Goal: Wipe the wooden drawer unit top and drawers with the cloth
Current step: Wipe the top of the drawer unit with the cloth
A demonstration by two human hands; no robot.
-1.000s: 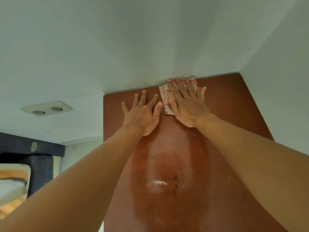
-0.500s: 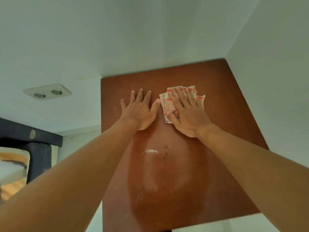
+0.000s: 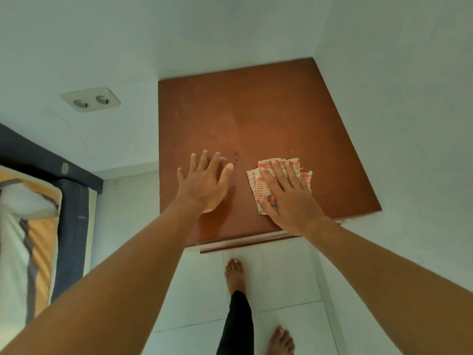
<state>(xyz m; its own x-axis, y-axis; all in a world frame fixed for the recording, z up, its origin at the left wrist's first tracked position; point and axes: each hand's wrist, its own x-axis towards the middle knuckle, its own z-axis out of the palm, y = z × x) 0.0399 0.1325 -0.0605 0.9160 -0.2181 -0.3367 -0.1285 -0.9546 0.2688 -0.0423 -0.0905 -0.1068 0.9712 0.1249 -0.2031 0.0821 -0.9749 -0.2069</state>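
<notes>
Pale white walls (image 3: 230, 34) close in a corner, and a white tiled floor (image 3: 281, 278) runs below. Wedged into that corner stands the reddish-brown wooden drawer unit, its flat square top (image 3: 268, 111) facing the camera. Of the drawers only a thin front lip (image 3: 243, 243) shows under the near edge. A dark-framed bed with a patterned sheet (image 3: 30, 226) sits at the left.

The left hand (image 3: 204, 185) lies flat on the wood near the front left, fingers splayed and holding nothing, apparently as a brace. The right hand (image 3: 289, 201) presses down with straight, slightly spread fingers on the crumpled white-and-orange striped cloth (image 3: 256, 180). The cloth lies on the top near the front right, its long side running from the front edge towards the back wall.

A cream double wall socket (image 3: 90, 99) sits left of the unit. A few small dark specks (image 3: 236, 156) mark the wood between the hands, left of the cloth and slightly farther back, just beyond the left fingertips (image 3: 218, 155). The right hand already has the cloth, so a short sideways sweep to the left would likely reach them. The drawer fronts below the lip are probably not yet wiped.
</notes>
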